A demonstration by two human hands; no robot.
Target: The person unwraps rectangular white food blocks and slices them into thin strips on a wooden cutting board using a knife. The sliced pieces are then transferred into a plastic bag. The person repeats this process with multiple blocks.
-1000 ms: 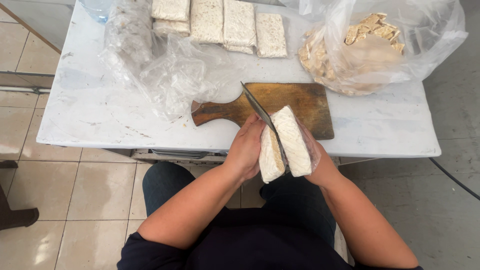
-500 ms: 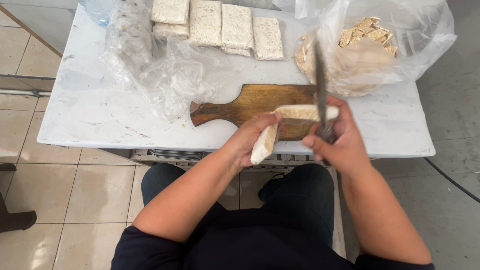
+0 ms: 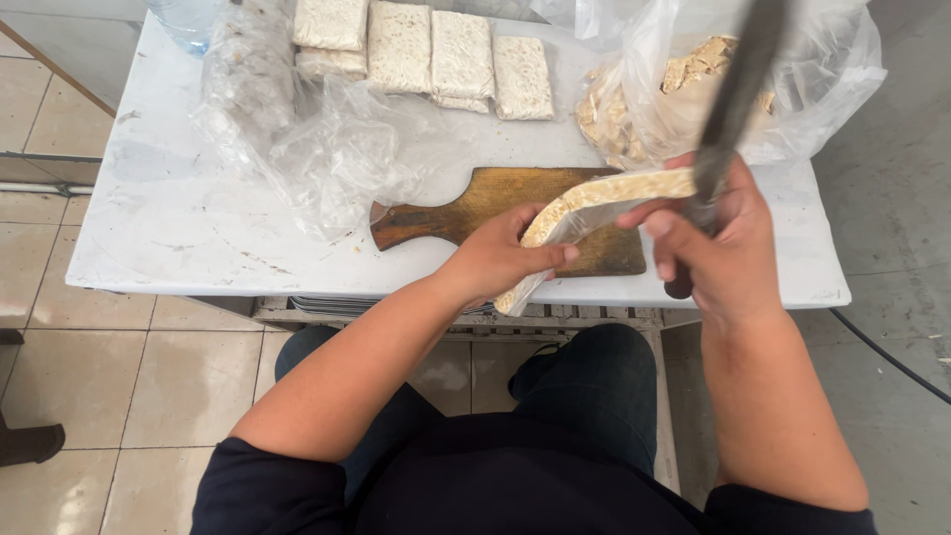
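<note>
A pale tempeh block [image 3: 584, 203], partly sheathed in thin plastic, is held over the near end of a wooden cutting board [image 3: 475, 203] on a white table [image 3: 178, 218]. It is clamped at its lower end by the left hand [image 3: 500, 260], thumb pressed along the wrapper, while its upper end is met by the right hand [image 3: 718, 253], which is also closed around the handle of a long knife [image 3: 738, 89], blade raised and blurred. Behind the board, four more wrapped tempeh blocks [image 3: 426, 50] are lined up side by side. To the board's right, a clear plastic bag [image 3: 812, 89] is seen holding broken tempeh pieces [image 3: 609, 114]; to its left, crumpled empty wrappers [image 3: 337, 149] are heaped. The board's handle is pointed left, its near edge set close to the table's front edge. Bare tabletop is left open to the left of the wrappers.
</note>
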